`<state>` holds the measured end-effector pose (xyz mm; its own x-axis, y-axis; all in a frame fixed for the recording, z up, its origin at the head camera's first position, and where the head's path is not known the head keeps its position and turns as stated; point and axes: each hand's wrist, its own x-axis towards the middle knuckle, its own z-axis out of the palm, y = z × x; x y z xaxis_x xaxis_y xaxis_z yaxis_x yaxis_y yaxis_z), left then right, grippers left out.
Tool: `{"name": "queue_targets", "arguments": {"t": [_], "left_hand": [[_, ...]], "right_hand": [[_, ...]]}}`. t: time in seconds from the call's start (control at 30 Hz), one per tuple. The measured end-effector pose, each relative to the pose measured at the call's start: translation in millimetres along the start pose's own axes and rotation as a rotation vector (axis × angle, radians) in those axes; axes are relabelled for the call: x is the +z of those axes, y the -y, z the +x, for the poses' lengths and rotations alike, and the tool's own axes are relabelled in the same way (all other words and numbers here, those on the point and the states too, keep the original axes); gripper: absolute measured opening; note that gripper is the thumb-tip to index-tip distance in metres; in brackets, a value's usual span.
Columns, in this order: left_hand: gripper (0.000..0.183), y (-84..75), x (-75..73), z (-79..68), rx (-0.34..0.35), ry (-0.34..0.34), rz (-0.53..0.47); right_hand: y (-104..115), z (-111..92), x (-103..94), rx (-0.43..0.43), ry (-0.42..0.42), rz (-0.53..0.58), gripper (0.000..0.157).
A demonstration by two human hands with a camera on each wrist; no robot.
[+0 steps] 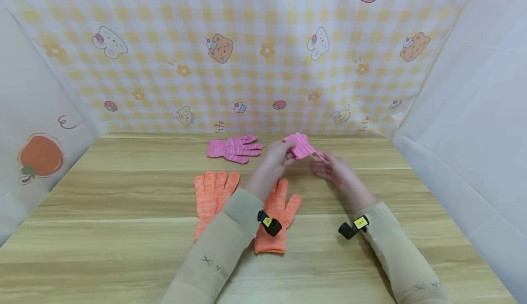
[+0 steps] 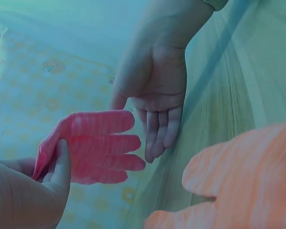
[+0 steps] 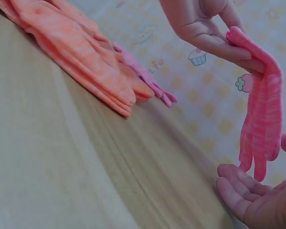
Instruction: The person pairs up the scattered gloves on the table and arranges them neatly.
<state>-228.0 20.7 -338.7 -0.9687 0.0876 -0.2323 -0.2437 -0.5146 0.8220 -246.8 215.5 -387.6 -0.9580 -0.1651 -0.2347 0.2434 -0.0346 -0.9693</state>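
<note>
A pink knit glove hangs in the air over the back of the table, gripped at its cuff by my left hand. In the left wrist view the thumb lies inside the cuff opening, and the fingers of the glove point toward my right hand. That hand has its palm turned up and its fingers extended, right at the glove's fingertips. From the right wrist, the glove droops just above the fingers of my right hand.
Another pink glove lies flat on the wooden table near the back curtain. Two orange gloves lie closer: the left one and the right one, both partly hidden under my left arm.
</note>
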Motion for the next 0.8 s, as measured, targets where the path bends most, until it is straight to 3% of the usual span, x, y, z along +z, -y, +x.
{"name": "queue_targets", "arguments": {"t": [0.13, 0.5, 0.8], "left_hand": [[0.029, -5.6, 3.3, 7.0, -0.085, -0.023, 0.017], [0.037, 2.1, 7.2, -8.6, 0.004, -0.003, -0.031], [0.035, 4.0, 11.4, -22.5, 0.030, 0.031, -0.007]], "right_hand": [[-3.4, -4.5, 1.4, 0.003, 0.048, -0.021, 0.065], [-5.8, -21.9, 9.6, 0.027, 0.133, 0.049, 0.080], [-9.9, -31.5, 13.7, -0.071, 0.187, 0.285, 0.073]]}}
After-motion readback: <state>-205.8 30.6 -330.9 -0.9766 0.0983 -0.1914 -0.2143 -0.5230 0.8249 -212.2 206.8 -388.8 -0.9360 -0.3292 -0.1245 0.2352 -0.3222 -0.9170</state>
